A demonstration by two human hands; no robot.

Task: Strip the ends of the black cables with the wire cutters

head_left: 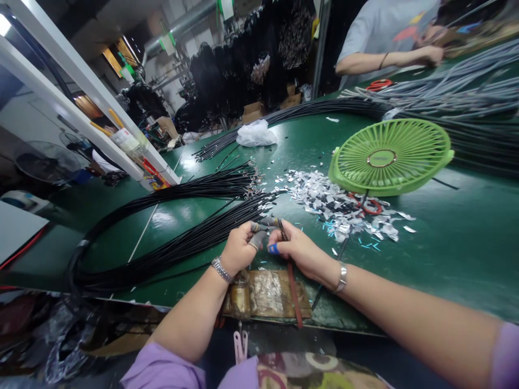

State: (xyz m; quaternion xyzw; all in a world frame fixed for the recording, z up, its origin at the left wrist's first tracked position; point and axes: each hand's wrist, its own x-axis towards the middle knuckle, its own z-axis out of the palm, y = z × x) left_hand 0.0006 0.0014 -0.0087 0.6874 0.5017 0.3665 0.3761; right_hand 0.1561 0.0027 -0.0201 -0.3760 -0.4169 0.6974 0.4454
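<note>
My left hand (244, 247) is closed in a pinch, with grey coverings on its fingertips, at what looks like the end of a black cable. The cable end itself is mostly hidden by the fingers. Close beside it, my right hand (299, 249) is closed around a thin dark tool (283, 230), its kind unclear; one finger wears blue tape. A reddish-brown strip (294, 296) runs below that hand across a worn, taped board (270, 292) at the table edge. Just left of my hands lies a bundle of black cables (211, 229), its trimmed ends pointing towards them.
Silver foil scraps (312, 194) and blue bits litter the green table (458, 237). A green fan (389, 156) lies at the right near red-handled scissors (371, 205). Behind are a plastic bag (256, 134), grey cables (458, 81) and a co-worker (377, 46). A white post (101, 102) stands left.
</note>
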